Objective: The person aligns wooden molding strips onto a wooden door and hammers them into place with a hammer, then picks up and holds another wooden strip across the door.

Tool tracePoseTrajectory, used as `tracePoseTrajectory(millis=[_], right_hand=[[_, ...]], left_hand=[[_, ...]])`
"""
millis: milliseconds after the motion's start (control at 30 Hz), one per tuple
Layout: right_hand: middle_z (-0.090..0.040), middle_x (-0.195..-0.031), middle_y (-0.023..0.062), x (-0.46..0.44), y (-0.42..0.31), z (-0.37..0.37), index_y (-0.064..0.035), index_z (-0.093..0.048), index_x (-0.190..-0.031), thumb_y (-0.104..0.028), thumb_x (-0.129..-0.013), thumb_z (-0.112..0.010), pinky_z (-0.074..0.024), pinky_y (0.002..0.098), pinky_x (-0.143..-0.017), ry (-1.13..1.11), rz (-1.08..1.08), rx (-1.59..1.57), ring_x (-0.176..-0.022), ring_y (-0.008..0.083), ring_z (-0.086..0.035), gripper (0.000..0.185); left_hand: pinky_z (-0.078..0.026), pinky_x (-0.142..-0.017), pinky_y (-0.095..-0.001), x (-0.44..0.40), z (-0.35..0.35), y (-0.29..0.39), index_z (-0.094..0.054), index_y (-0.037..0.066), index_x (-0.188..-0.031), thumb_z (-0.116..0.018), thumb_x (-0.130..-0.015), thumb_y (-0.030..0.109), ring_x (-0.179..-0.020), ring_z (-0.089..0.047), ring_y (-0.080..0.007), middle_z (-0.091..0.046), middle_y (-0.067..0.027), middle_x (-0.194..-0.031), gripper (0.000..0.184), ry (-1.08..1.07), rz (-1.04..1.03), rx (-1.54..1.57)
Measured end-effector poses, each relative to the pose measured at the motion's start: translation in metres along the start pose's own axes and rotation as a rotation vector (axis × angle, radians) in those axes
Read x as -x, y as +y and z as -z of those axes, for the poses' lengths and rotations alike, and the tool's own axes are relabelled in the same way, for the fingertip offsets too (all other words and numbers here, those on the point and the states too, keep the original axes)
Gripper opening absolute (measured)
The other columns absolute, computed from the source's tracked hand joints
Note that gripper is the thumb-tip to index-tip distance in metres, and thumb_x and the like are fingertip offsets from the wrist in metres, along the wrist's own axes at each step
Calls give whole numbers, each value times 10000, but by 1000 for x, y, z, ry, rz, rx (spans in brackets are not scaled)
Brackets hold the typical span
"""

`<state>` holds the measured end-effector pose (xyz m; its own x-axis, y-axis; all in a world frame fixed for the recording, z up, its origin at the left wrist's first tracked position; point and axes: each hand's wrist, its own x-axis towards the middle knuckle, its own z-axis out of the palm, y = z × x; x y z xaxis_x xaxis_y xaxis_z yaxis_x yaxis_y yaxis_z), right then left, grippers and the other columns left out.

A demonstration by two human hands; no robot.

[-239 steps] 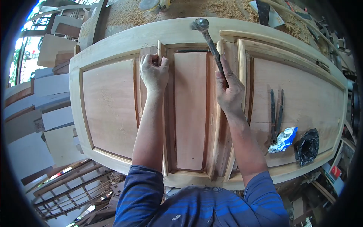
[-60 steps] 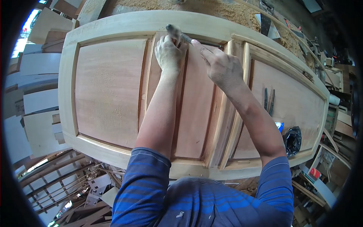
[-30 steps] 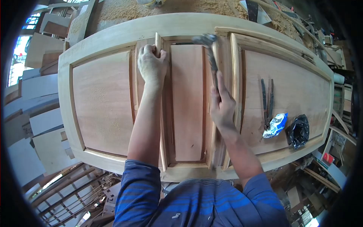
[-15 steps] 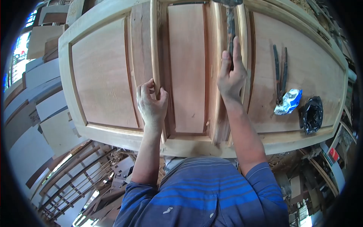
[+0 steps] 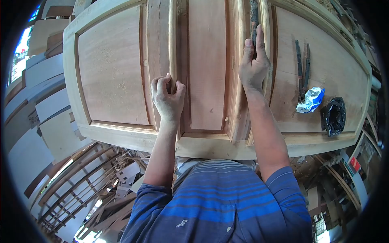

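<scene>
A large wooden door (image 5: pixel 206 148) lies flat in front of me, with recessed panels framed by moulding. My left hand (image 5: pixel 168 97) is closed round a long pale moulding strip (image 5: pixel 173 44) at the left side of the narrow middle panel (image 5: pixel 207 65). My right hand (image 5: pixel 254 65) is wrapped round the dark handle of a hammer (image 5: pixel 254 18), above the mouldings right of that panel. The hammer's head is out of view past the top edge.
On the right panel lie two dark rods or tool handles (image 5: pixel 300 69), a blue and white packet (image 5: pixel 311 100) and a crumpled black plastic bag (image 5: pixel 334 116). Boards (image 5: pixel 52 105) are stacked at the left. Slatted frames and scrap wood lie below left.
My left hand has come down along the strip from its top end, still gripping it. The hammer has moved up out of view except for its handle, and the view has tilted toward my body.
</scene>
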<state>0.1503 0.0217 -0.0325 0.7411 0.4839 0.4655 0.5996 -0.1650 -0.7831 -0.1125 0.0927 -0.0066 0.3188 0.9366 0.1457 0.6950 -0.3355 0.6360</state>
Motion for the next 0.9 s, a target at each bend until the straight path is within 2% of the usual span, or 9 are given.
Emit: tracePoseTrajectory(millis=[67,167,267,367,400,500,567,733,900], right_hand=[[-771,-1413,180,0,1,-1,-110,-537,-1669,-138,-1141,-642,-625,291,-706,8,-10,2,-850,100,-762,539],[-765,-1423,187,-1,-11,5,-102,-550,-1657,-129,-1140,-633,-644,320,-779,-58,-115,-24,-947,155,-806,524],[-750,-1442,203,-3,-10,3,-102,-554,-1652,-128,-1138,-631,-651,351,-869,-26,-46,-25,-1081,238,-825,521],[-738,-1455,210,14,-27,30,-105,-564,-1645,-128,-1134,-635,-647,378,-939,-122,-57,85,-1203,320,-798,516],[-751,-1441,206,26,-33,39,-104,-574,-1641,-117,-1130,-648,-637,337,-865,-65,108,68,-1043,226,-824,517],[-766,-1427,193,85,-70,88,-102,-583,-1637,-99,-1126,-659,-597,301,-782,-144,83,21,-887,129,-734,517],[-774,-1421,180,129,-86,119,-99,-585,-1636,-88,-1123,-665,-567,284,-742,-190,55,5,-821,84,-661,520],[-777,-1418,162,217,-115,174,-86,-583,-1638,-69,-1120,-668,-577,284,-810,-235,-47,46,-878,90,-673,526],[-772,-1419,174,261,-141,205,-76,-581,-1639,-65,-1122,-661,-587,304,-888,-215,-182,35,-970,126,-713,524]], left_hand=[[-595,-795,-346,0,-3,-4,-730,-33,-1174,-813,-904,61,-864,-663,-200,-624,-109,-1098,297,9,-16,-24],[-602,-843,-392,-1,4,-5,-718,-22,-1208,-808,-896,76,-921,-691,-247,-648,-139,-1118,339,-22,-41,-30],[-606,-918,-447,3,34,-12,-688,0,-1303,-800,-895,95,-1045,-719,-313,-689,-177,-1162,434,-136,-98,129],[-598,-914,-429,39,98,-25,-738,3,-1213,-775,-936,88,-1003,-746,-301,-739,-178,-1073,293,-178,-69,169],[-596,-892,-426,58,119,-29,-767,18,-1114,-776,-948,96,-959,-752,-290,-750,-154,-990,184,-198,-20,146],[-603,-882,-433,123,161,-57,-781,45,-1073,-790,-955,123,-949,-758,-301,-765,-133,-995,142,-392,68,103],[-605,-829,-387,160,173,-70,-794,38,-1076,-821,-947,93,-935,-770,-252,-784,-137,-1034,143,-449,2,30],[-563,-978,-476,198,172,-85,-804,77,-1018,-834,-906,167,-1025,-727,-341,-763,-114,-983,146,-383,-122,-108],[-534,-942,-459,207,164,-100,-768,94,-913,-814,-879,153,-971,-719,-317,-752,-97,-944,82,-430,-276,-189]])
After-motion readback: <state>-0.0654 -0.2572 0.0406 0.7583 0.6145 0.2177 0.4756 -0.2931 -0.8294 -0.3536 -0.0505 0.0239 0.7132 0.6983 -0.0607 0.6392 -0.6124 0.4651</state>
